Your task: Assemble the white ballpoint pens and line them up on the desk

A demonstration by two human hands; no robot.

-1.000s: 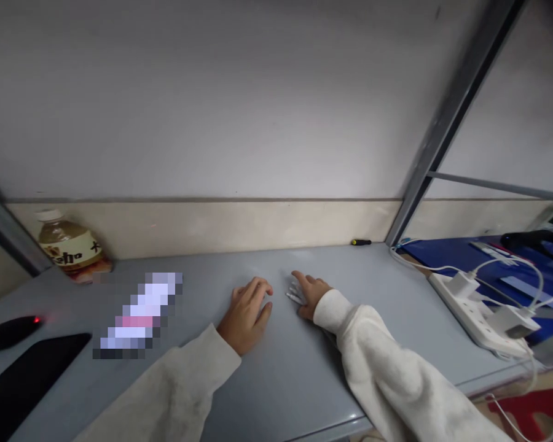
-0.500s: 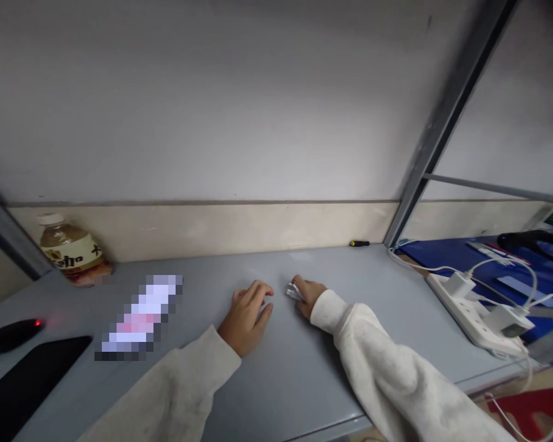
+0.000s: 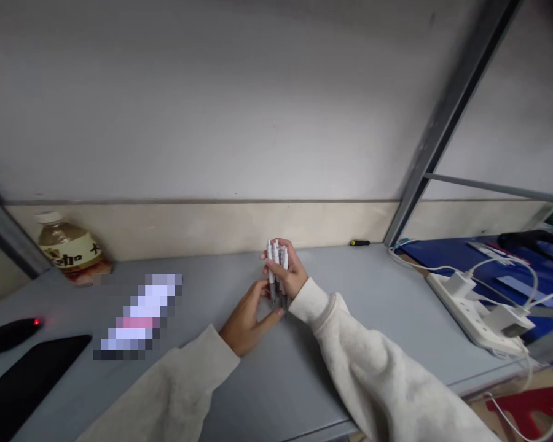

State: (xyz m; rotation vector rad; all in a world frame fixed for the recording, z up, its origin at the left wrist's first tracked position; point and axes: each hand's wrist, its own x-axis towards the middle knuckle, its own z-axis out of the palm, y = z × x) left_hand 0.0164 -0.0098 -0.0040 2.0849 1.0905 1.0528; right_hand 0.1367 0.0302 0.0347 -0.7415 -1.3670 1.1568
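Note:
Several white pens with grey lower ends stand nearly upright in a bundle, held in my right hand. Its thumb lies across the front of them and its fingers curl behind. At their lower ends is my left hand, its thumb in front of the tips and its fingers bent around the other side. A small gap shows between that thumb and forefinger. The pens' tips are partly hidden. Both hands are just above the grey tabletop.
On the left are a drink bottle, a blurred-out phone-like object, a dark mouse with a red light and a black flat item. A small screwdriver lies by the wall. On the right is a power strip with chargers and cables.
My right hand has lifted and turned left, bringing the pens upright beside my left hand. My left hand has closed in around their lower ends.

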